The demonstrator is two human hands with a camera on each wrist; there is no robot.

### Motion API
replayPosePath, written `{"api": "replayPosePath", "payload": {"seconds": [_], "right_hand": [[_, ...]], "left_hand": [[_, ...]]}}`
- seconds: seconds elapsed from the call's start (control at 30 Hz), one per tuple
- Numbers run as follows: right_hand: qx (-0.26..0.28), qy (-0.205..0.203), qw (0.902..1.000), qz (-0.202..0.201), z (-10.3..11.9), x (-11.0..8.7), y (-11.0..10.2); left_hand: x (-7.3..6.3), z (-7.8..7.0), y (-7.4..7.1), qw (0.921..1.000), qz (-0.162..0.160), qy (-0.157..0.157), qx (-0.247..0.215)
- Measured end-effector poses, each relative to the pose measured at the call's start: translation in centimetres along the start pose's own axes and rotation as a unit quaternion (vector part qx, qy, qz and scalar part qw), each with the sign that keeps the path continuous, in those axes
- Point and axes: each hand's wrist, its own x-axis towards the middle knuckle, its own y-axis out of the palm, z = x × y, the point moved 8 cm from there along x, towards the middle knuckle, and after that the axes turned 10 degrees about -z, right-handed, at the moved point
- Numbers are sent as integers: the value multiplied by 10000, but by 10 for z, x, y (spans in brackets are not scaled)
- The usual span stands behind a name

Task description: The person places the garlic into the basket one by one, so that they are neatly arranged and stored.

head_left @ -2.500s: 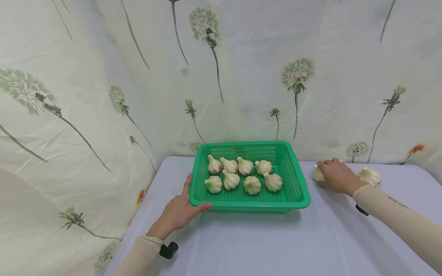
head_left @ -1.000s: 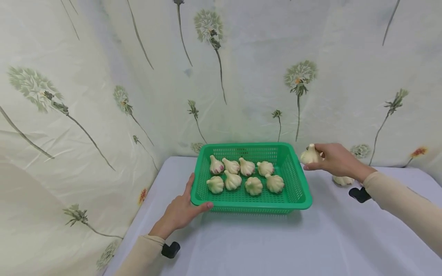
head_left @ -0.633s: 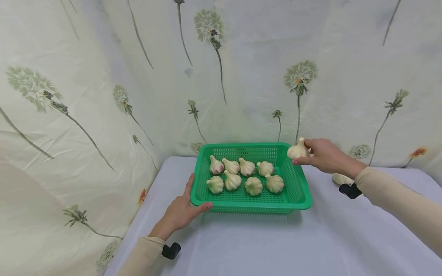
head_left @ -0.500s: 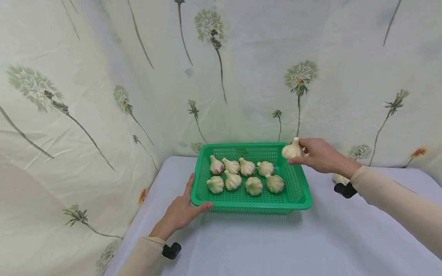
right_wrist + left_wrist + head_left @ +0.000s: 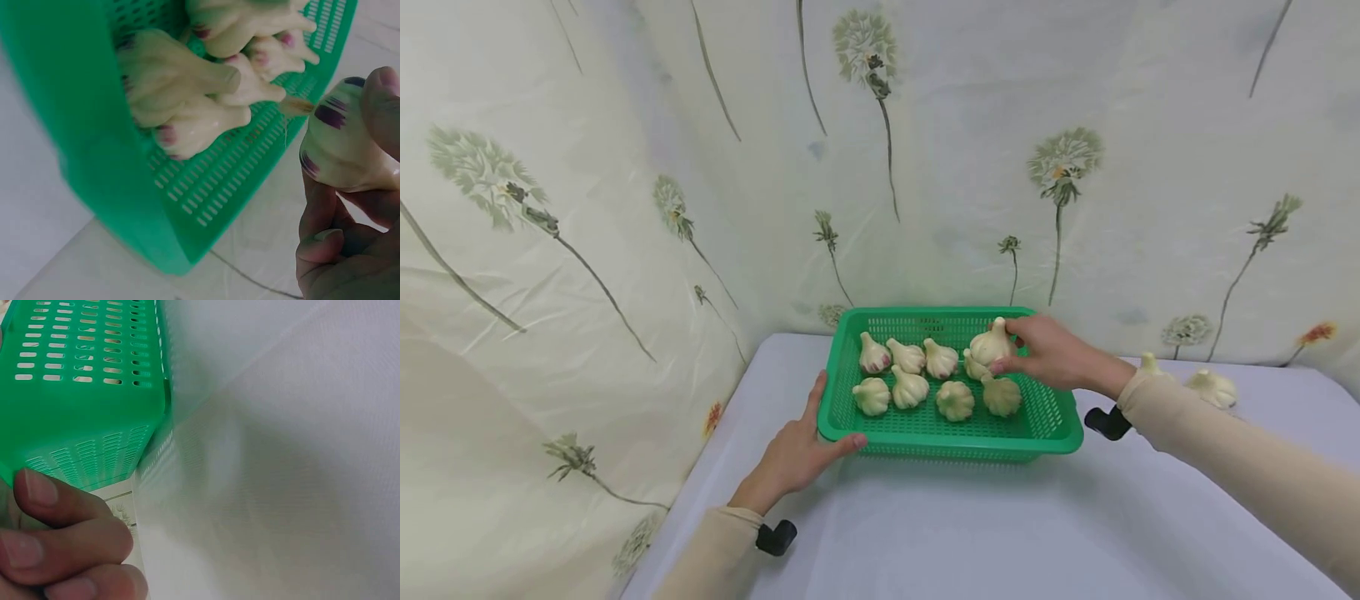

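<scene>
In the head view a green plastic basket (image 5: 951, 445) with slotted walls stands on the table, several garlic bulbs (image 5: 955, 402) lying in it in two rows. My left hand (image 5: 796, 454) holds its front left corner, thumb across the front rim; the left wrist view shows the curled fingers (image 5: 69, 550) at the rim. Over the basket's back right part, my right hand (image 5: 1060, 354) pinches a garlic bulb (image 5: 990, 343) with its stem up. That bulb overlaps another in the back row. Purple marks show on the held bulb's base (image 5: 337, 140) in the right wrist view.
Right of the basket, one garlic bulb (image 5: 1212, 388) lies on the table, and the tip of another bulb (image 5: 1149, 362) shows behind my right sleeve. A flower-printed cloth (image 5: 940, 183) hangs close behind the basket. The table (image 5: 940, 533) has a pale cover.
My right hand has lifted a garlic bulb from the table at the right and carried it left, then down into the basket's back right. My left hand stays at the basket corner.
</scene>
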Motion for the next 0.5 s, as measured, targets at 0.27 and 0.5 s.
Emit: {"api": "replayPosePath", "payload": {"seconds": [0.27,0.5], "right_hand": [[160,-100,9989,427,20,14,19],[292,-393,9956,801,41,28,44]], "left_hand": [[0,-2,1,10000,10,79,-37],[1,1,2,10000,9,16,-60]]}}
